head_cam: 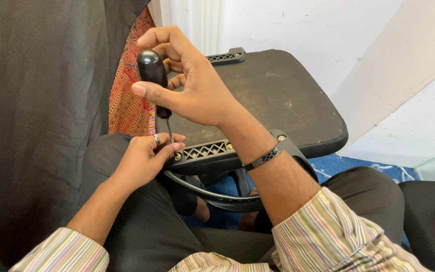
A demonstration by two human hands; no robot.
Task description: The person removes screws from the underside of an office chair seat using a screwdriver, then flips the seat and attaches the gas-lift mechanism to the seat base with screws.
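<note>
A plain indoor room, perhaps a home: white walls point(298, 30), blue floor point(348, 163), patterned cloth point(129, 95).

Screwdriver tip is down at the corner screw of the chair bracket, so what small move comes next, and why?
Probably a slow twist of the black-handled screwdriver by the right hand, pressing straight down. Its thin shaft stands nearly upright, with the tip at the corner screw of the black latticed bracket on the dark seat board. The left hand pinches the shaft near the tip, steadying it.
</note>
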